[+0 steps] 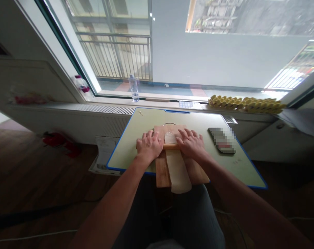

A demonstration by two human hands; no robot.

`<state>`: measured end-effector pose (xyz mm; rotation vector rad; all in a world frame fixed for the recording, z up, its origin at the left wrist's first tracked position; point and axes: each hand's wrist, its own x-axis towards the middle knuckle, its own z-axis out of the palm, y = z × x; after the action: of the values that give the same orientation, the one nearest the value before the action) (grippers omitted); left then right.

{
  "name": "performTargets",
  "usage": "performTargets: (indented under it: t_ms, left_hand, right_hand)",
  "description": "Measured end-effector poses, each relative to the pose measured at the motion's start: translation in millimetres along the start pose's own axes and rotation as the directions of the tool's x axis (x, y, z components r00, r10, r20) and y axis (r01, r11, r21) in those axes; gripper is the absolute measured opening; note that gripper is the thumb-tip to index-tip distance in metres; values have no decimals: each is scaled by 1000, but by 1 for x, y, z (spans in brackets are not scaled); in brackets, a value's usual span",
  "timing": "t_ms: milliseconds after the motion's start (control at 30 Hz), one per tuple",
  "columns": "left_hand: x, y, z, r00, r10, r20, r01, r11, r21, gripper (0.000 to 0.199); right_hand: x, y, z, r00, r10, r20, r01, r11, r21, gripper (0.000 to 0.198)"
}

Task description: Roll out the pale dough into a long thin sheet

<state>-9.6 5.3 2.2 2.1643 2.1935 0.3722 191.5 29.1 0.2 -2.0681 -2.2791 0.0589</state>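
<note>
A wooden rolling pin [171, 147] lies crosswise over a long strip of pale dough [178, 169]. My left hand [149, 145] presses down on the pin's left part, its fingers stretched forward and apart. On the right part rests my right hand [191, 142], also with fingers spread out rather than wrapped round. Both palms hide much of the pin. Beneath the dough is a wooden cutting board [163, 173], whose near edge the strip overhangs toward my lap. A shorter piece of the dough shows beyond the pin.
The board lies on a pale tabletop with blue edging [128, 145]. A dark, partly pixelated phone-like object [215, 138] lies at right. Along the windowsill stand a clear bottle [133, 89] and yellow egg trays [246, 103]. A red fire extinguisher [53, 140] is on the floor at left.
</note>
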Motion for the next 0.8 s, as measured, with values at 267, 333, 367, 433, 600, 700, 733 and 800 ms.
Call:
performTargets:
  t_ms: [267,333,367,433,600,700,733,800]
  left_hand:
    - [-34,3,0,996,20,-91,-19,1000,10,47]
    - [-32,3,2,995,15,-102,-15,1000,7,47]
    - [-30,3,3,994,13,-106,-13,1000,5,46]
    - [-24,3,3,995,6,-103,-6,1000,5,46]
    - [-6,4,2,997,-29,-65,29,1000,1,46]
    - [4,3,2,999,-35,-37,35,999,-8,47]
    - [8,3,2,999,-35,-29,34,999,-11,47]
    - [15,2,2,999,-34,-17,33,999,-17,47]
  right_hand:
    - [-37,-1,6,994,-35,-100,34,999,-13,62]
    - [-35,-1,6,993,-30,-110,29,1000,-12,61]
    - [-33,-1,6,993,-27,-114,26,1000,-12,60]
    - [-26,-1,5,993,-23,-114,23,1000,-7,59]
    - [-4,1,5,996,-1,-88,3,1000,21,61]
    - [9,3,5,997,-1,-75,5,999,42,63]
    - [13,3,5,997,-2,-74,6,999,51,64]
    - [21,4,4,998,-3,-63,7,998,65,66]
